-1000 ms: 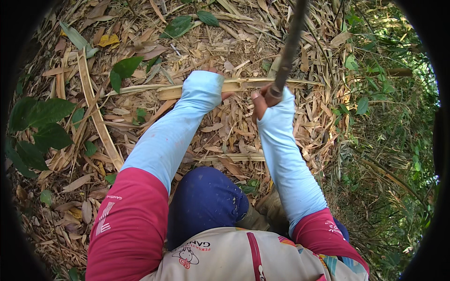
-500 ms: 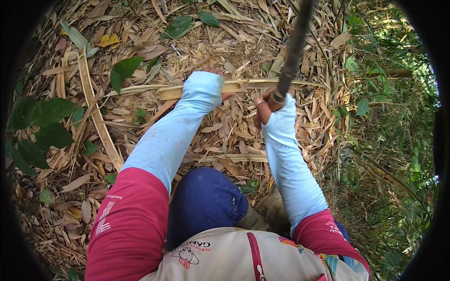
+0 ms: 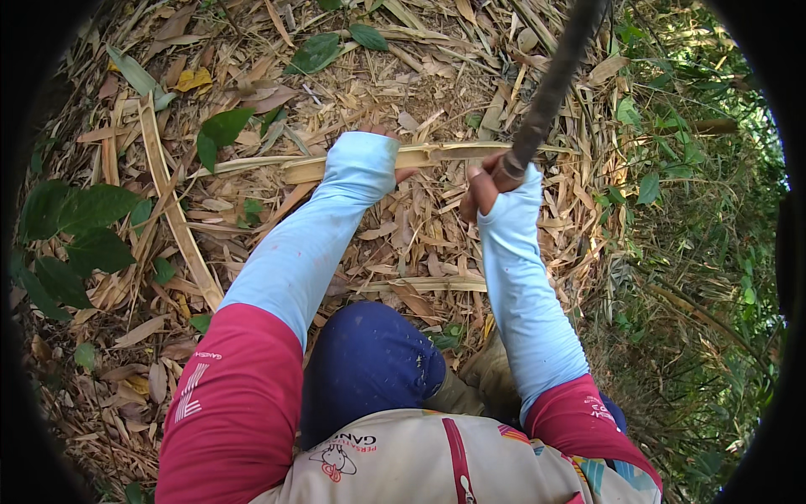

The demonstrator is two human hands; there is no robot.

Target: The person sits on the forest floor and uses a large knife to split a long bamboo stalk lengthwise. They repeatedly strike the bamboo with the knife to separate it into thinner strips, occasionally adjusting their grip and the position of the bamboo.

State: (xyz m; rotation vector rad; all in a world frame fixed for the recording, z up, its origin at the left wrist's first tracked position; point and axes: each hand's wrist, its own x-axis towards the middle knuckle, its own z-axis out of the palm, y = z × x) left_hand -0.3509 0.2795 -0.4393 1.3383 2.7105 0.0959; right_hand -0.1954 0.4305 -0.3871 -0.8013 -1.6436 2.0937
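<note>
My left hand, mostly hidden under a light blue sleeve, is closed round a split bamboo strip that lies crosswise in front of me. The thumb shows below the strip and fingertips above it. In my right hand is a knife with a long dark handle that slants up to the far right. What looks like its dull grey blade lies along the right part of the bamboo, pointing toward my left hand. The blade's cutting edge cannot be made out.
Dry leaves and bamboo shavings cover the ground. A long split strip lies at the left beside a green leafy plant. Another pale strip lies just beyond my blue-clad knee. Grass and undergrowth stand at the right.
My right hand has shifted slightly to the right, and the knife's long handle has moved right with it. The left hand stays nearly in place on the bamboo strip.
</note>
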